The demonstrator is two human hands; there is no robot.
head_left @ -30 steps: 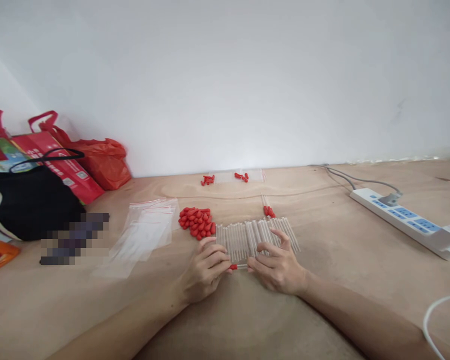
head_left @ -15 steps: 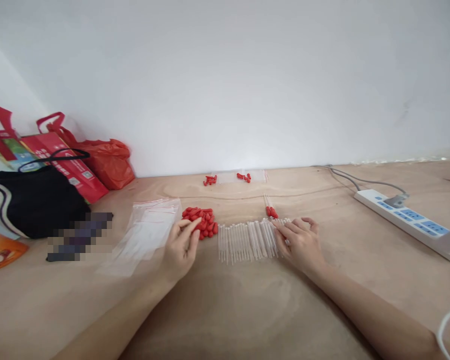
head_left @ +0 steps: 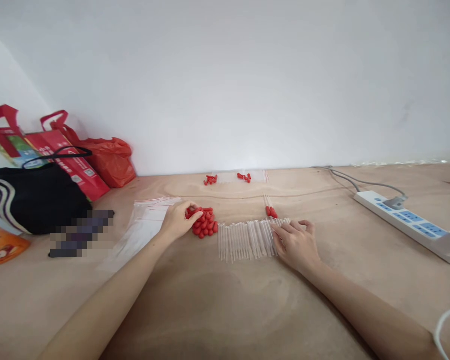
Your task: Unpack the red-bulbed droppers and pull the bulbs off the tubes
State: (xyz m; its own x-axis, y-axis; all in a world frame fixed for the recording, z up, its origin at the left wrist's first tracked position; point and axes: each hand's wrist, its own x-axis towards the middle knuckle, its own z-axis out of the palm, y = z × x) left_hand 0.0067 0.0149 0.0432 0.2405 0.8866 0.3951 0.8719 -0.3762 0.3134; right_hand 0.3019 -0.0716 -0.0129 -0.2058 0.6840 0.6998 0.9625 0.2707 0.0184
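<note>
My left hand (head_left: pixel 178 220) is at the left and far side of a heap of red rubber dropper bulbs (head_left: pixel 205 227), thumb and fingers closed around bulbs at its edge. How many it grips is hidden. A row of clear glass dropper tubes (head_left: pixel 243 241) lies side by side, right of the heap. At the right end of that row rests my right hand (head_left: pixel 296 242), fingers curled and fingertips pinched on a glass tube, partly covered by the hand. Just beyond the row lie a few droppers with red bulbs fitted (head_left: pixel 271 212), tubes pointing away from me.
Clear zip bags (head_left: pixel 146 220) lie left of the heap. Near the wall, another clear bag (head_left: pixel 225 177) lies with small groups of red bulbs (head_left: pixel 210 180). A power strip (head_left: pixel 408 220) is at right. Carrier bags (head_left: pixel 112 160) and a black bag (head_left: pixel 37 197) stand at left.
My left hand has moved away from me and slightly left, from above the near part of the bulb heap to its far left edge. The right hand has stayed nearly still.
</note>
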